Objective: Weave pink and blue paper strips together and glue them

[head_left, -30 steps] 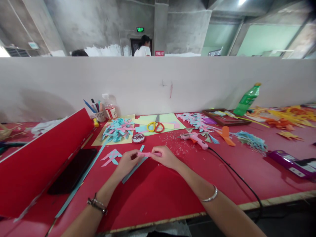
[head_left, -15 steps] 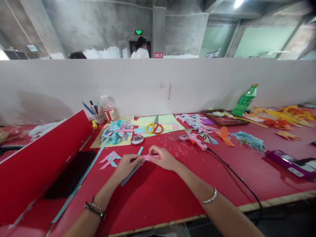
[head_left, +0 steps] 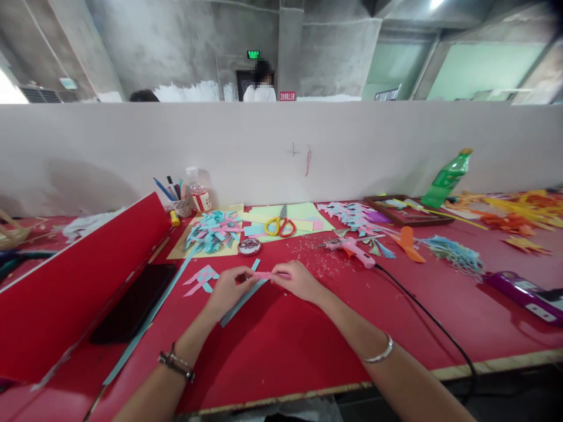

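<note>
Both my hands pinch a pink paper strip (head_left: pixel 263 275) above the red tabletop. My left hand (head_left: pixel 231 288) grips its left end between thumb and fingers, next to a light-blue paper strip (head_left: pixel 240 306) that slants beneath the hand. Fingers of my right hand (head_left: pixel 299 281) close on the right part of the pink strip, and a bit of it shows past the thumb. Just left of my left hand lies a woven pink-and-blue paper piece (head_left: pixel 203 278) with loose tails. Whether the blue strip is joined to the pink one I cannot tell.
Yellow-and-red scissors (head_left: pixel 280 225) rest on pale paper sheets, beside a heap of folded strips (head_left: pixel 213 230) and a round tin (head_left: pixel 248 247). A pink glue gun (head_left: pixel 358 252) trails a black cord. A phone (head_left: pixel 134 305) lies left, a green bottle (head_left: pixel 446 179) leans at right.
My right hand's fingers have flattened and come down along the pink strip, showing more of it between the hands. The whole view has shifted slightly, and the hands stay close together.
</note>
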A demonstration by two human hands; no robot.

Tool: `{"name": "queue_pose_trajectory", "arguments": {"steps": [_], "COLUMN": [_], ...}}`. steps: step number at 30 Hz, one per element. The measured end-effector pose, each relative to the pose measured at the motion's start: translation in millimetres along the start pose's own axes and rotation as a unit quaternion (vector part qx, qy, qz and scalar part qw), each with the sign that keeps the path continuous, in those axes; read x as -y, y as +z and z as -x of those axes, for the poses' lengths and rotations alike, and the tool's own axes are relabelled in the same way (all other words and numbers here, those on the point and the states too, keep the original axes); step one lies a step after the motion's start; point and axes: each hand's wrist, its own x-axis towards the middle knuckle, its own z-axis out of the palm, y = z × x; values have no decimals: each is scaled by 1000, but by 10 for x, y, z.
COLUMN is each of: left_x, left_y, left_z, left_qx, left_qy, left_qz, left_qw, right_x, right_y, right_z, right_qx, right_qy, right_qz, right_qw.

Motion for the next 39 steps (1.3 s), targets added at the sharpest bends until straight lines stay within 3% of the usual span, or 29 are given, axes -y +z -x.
{"name": "queue_pose_trajectory", "arguments": {"steps": [12, 39], "left_x": [-50, -6], "left_y": [-5, -126], "left_z": [20, -41], "left_qx": [34, -23], "left_qy": [-7, -51], "left_qz": [0, 12], "left_qw": [999, 998], "right_x": [-27, -109], "right_y": [29, -141], "right_z": [0, 13], "right_qx": [-8, -30], "right_qy": [0, 27], "right_qz": [2, -7], "right_qw": [1000, 999]}}
